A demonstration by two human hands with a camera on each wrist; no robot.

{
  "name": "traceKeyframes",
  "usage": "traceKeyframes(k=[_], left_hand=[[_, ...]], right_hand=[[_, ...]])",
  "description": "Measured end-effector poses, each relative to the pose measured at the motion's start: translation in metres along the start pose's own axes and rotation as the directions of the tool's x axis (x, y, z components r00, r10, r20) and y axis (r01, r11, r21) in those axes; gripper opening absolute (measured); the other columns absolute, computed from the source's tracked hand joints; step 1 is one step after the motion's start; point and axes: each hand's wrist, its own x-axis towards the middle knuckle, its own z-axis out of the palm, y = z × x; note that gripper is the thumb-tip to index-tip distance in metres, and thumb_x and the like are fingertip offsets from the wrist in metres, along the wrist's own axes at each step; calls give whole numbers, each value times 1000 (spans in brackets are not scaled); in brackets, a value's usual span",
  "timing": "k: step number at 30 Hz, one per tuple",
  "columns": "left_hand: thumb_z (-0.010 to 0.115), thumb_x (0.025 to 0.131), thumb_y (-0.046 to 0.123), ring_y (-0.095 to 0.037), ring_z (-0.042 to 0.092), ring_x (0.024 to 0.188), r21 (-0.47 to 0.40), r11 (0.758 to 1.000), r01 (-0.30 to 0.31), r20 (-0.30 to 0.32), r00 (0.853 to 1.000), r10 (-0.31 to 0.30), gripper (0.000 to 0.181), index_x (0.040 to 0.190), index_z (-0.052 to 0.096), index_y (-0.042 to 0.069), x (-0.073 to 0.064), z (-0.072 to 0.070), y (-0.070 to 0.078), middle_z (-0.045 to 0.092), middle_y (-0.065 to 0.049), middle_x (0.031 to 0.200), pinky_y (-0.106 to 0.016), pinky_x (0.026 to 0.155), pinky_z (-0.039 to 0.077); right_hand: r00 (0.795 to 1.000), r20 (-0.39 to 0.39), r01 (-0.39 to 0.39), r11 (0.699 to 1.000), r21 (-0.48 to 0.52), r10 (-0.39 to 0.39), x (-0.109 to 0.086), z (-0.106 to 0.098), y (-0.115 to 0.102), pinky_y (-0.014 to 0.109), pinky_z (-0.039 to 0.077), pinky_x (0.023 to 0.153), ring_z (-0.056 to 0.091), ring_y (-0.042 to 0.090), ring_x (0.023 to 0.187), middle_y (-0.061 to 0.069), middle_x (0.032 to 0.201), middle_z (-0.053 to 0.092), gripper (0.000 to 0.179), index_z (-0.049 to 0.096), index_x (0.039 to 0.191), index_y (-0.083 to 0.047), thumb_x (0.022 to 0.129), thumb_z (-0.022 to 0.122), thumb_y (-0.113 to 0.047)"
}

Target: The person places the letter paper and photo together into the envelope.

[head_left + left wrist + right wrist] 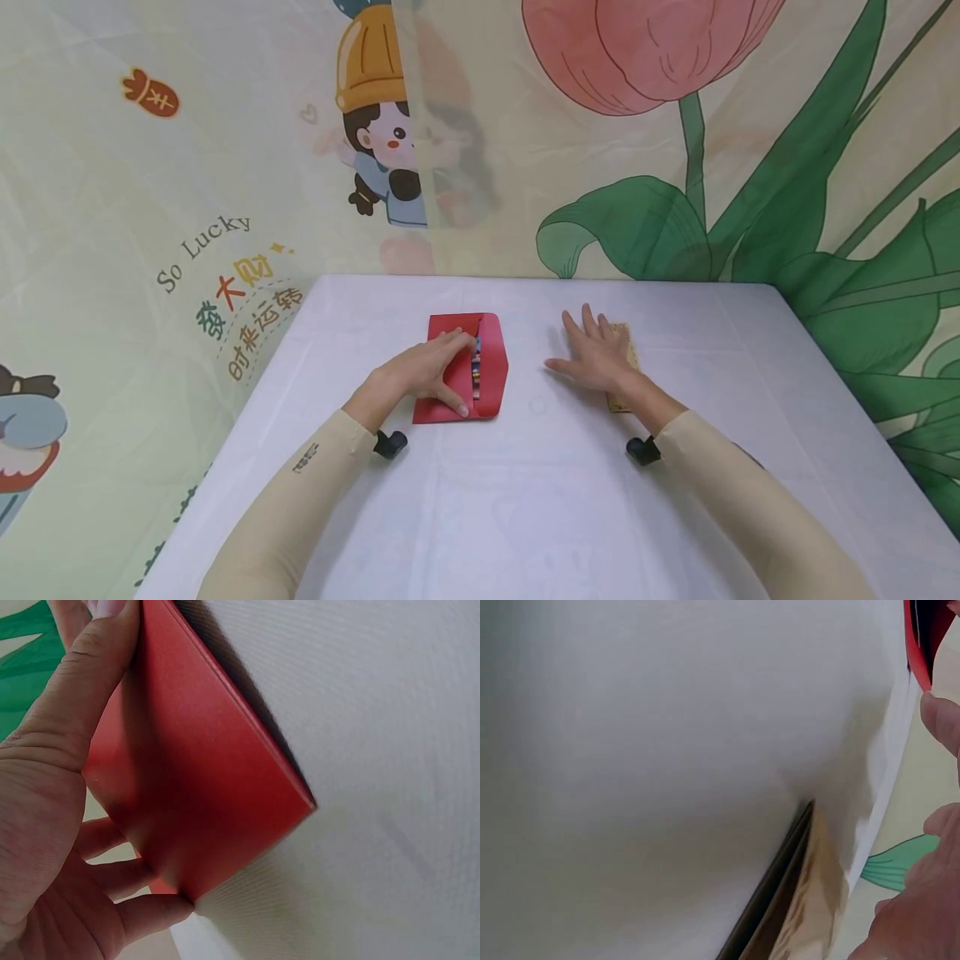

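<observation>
A red envelope [442, 400] lies on the left half of the table, its flap [495, 367] folded open to the right. Colourful printed contents [476, 367] show in its slit. My left hand [427, 367] grips the envelope across its face, thumb near the lower edge of the opening and fingers near the upper. In the left wrist view, fingertips meet the side of the red envelope [202, 772]. With fingers spread, my right hand [596, 354] hovers by a thin gold patterned rectangle [619, 402], covering much of it. The gold piece [806, 900] shows dark layered edges in the right wrist view.
A white cloth covers the table [510, 517]. Behind it hangs a printed curtain [480, 167] with a tulip and cartoon figure. Black wrist mounts [390, 444] sit under both forearms.
</observation>
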Motion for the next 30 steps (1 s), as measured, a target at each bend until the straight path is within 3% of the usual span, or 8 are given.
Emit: traceKeyframes(k=[23, 30], left_hand=[[95, 65, 59, -38, 21, 160, -5, 1000, -12, 2, 1000, 12, 104, 148, 39, 33, -1, 0, 0, 23, -7, 173, -56, 109, 52], [95, 65, 58, -39, 22, 159, 10, 1000, -9, -1, 1000, 9, 105, 150, 38, 32, 0, 0, 0, 24, -8, 172, -58, 109, 51]], right_hand=[[998, 35, -49, 998, 47, 47, -19, -3, 58, 84, -12, 112, -8, 61, 154, 29, 170, -14, 95, 10, 168, -12, 100, 57, -60], [994, 52, -93, 995, 32, 92, -21, -8, 64, 84, -12, 112, -5, 63, 153, 37, 168, -11, 99, 11, 167, -10, 98, 56, -64]])
